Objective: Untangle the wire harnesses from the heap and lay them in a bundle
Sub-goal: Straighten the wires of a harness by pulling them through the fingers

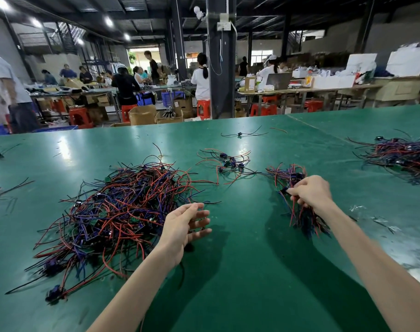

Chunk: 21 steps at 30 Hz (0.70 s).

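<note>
My right hand (pixel 310 191) gripped the harness bundle (pixel 302 218); my left hand (pixel 182 230) was open and empty. The heap (pixel 113 212) looked light and limp, so I would pull by a connector (pixel 53 293).

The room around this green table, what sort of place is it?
Most likely a small factory or assembly workshop. A heap of wire harnesses lies on the green table, the right hand grips a bundle, and behind, workers line long benches, with red stools and cardboard boxes around.
</note>
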Tool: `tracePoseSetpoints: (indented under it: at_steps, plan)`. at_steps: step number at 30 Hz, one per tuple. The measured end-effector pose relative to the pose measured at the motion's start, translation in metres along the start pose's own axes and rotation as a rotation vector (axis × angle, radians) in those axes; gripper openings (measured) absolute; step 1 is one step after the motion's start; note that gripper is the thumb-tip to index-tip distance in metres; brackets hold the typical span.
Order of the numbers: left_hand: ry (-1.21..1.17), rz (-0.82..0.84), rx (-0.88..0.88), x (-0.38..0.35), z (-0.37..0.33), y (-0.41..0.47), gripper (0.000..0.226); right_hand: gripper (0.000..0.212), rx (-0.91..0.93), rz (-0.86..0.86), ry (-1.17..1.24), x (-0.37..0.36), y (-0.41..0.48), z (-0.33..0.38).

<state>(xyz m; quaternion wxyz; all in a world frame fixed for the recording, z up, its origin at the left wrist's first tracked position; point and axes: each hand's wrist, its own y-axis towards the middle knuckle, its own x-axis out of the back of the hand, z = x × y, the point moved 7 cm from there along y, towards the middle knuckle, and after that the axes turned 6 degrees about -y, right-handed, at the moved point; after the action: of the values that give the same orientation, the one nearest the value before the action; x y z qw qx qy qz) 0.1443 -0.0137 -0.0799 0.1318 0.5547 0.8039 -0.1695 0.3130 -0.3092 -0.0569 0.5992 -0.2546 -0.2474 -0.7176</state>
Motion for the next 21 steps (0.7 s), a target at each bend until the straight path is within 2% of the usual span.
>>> tracePoseSetpoints:
  at_steps: [3, 6, 9, 11, 13, 14, 17, 19, 21]
  plan:
    - [0.048, 0.010, -0.038, -0.002, -0.002, -0.002, 0.016, 0.022, 0.024, -0.054, -0.178, 0.001, -0.002, 0.006]
    - [0.213, 0.055, -0.091, -0.006, -0.003, -0.006, 0.015, 0.009, 0.043, -0.124, -0.335, 0.003, -0.008, 0.013]
    - [0.540, 0.112, -0.229, -0.011, -0.007, -0.012, 0.014, 0.013, 0.068, -0.169, -0.469, 0.003, -0.017, 0.018]
    - [0.899, 0.123, -0.451, -0.016, -0.016, -0.019, 0.012, 0.016, 0.117, -0.205, -0.535, 0.003, -0.024, 0.023]
    - [1.232, 0.036, -0.705, -0.020, -0.026, -0.029, 0.013, 0.016, 0.207, -0.263, -0.574, 0.002, -0.030, 0.032]
    - [1.312, -0.041, -0.788, -0.021, -0.033, -0.034, 0.013, 0.017, 0.255, -0.283, -0.590, 0.000, -0.034, 0.037]
    - [1.353, -0.275, -0.967, -0.016, -0.060, -0.045, 0.009, 0.016, 0.401, -0.270, -0.607, -0.015, -0.048, 0.053]
    - [1.387, -0.419, -0.954, -0.001, -0.075, -0.043, 0.006, 0.013, 0.484, -0.213, -0.602, -0.031, -0.058, 0.060]
    - [1.492, -0.554, -0.753, 0.024, -0.083, -0.031, 0.028, 0.013, 0.540, -0.127, -0.581, -0.050, -0.069, 0.064]
